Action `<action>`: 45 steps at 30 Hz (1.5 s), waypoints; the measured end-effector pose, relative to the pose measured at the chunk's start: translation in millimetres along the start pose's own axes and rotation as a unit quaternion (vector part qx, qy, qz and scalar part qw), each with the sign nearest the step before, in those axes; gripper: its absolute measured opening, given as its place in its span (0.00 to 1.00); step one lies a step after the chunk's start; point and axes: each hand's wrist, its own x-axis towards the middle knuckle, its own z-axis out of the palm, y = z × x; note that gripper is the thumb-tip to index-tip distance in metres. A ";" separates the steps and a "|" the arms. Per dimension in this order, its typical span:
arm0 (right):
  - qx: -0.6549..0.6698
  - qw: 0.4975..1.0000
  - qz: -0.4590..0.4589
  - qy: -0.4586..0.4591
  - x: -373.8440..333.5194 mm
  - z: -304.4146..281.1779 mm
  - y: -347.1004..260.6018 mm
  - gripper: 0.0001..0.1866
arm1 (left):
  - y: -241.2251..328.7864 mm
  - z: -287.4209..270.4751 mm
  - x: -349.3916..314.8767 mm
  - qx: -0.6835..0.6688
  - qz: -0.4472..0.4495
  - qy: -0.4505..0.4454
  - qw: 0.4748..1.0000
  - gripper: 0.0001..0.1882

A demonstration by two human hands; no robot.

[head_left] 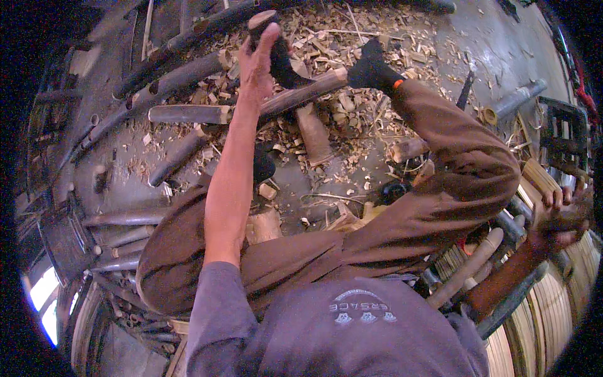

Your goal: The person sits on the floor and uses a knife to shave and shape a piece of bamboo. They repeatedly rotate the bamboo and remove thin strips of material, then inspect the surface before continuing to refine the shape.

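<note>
At the top, my left hand (256,68) is closed around a dark curved piece with a pale, round wooden end (262,20). Its dark lower part reaches down beside a brown round pole (301,95) lying on the shavings; I cannot tell whether they touch. My foot in a black sock (372,66) rests at the far end of that pole. Out at the right edge, my right hand (561,213) is dim and blurred, its fingers curled around something I cannot make out. Close by it is a pale split length of wood (540,178).
Wood chips (342,116) cover the floor ahead. Long dark poles (182,78) lie at the far left, with a shorter cut length (188,114) nearer. A grey pole (516,100) and a dark crate-like frame (565,125) are at the right. Pale slats (553,308) are stacked beside me.
</note>
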 end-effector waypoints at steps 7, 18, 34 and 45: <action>-0.020 0.997 0.077 -0.012 -7.8 54.4 73.8 0.18 | -3.6 -36.8 -19.8 0.166 0.050 -0.004 0.985 0.17; -0.153 0.987 0.046 -0.027 -23.7 72.7 128.1 0.15 | -29.0 -53.7 -24.2 0.303 0.128 0.035 0.944 0.21; -0.175 0.982 -0.041 0.054 -22.3 168.9 177.1 0.18 | -32.2 -47.7 -29.6 0.390 0.122 -0.050 0.911 0.24; -0.228 0.963 -0.114 -0.085 -3.4 175.4 256.1 0.26 | -29.6 -24.4 -27.7 0.427 0.149 -0.175 0.874 0.21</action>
